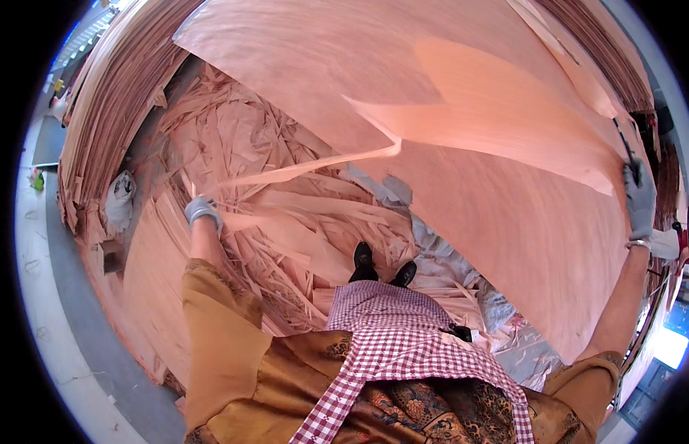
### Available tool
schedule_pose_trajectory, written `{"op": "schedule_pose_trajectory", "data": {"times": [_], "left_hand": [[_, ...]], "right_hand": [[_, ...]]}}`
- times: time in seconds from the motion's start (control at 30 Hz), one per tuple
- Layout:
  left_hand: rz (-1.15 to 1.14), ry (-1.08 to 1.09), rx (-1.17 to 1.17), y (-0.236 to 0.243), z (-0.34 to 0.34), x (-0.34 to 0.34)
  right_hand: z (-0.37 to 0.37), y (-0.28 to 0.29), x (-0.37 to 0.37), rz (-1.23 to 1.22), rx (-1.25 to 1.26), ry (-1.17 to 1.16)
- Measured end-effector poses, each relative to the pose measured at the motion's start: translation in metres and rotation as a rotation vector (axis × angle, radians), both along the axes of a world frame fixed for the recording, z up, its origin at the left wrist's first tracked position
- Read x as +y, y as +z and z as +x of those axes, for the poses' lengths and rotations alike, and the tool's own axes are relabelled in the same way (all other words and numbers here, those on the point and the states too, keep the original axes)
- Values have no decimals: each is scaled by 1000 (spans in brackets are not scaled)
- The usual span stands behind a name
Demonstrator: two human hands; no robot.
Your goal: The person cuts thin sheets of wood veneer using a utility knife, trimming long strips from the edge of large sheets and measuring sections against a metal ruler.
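Note:
My left hand (202,212), in a grey glove, is closed on the end of a long thin veneer strip (315,164) that runs up to the right toward a large pinkish veneer sheet (507,177). At the sheet's far right edge, my gloved right hand (639,196) grips it together with a thin dark tool (626,148). The sheet hangs tilted across the upper right of the view. Black shoes (381,266) stand on veneer scraps below.
A heap of torn veneer scraps (278,222) covers the floor around my feet. Stacked veneer sheets (108,103) rise at the left and top right. Crumpled plastic sheeting (500,318) lies to the right. A grey concrete floor (56,311) runs along the left.

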State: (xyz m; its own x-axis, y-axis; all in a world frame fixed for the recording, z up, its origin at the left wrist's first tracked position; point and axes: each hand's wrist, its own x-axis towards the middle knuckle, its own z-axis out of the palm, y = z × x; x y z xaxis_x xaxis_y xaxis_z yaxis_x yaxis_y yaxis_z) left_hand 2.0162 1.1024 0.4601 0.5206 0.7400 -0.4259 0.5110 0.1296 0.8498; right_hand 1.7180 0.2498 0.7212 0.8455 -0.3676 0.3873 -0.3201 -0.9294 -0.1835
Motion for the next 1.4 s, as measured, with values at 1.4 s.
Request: {"op": "schedule_pose_trajectory", "data": {"times": [1.4], "left_hand": [[-178, -444, -312, 15, 138, -265]], "right_hand": [[-123, -185, 164, 845, 71, -450]]}}
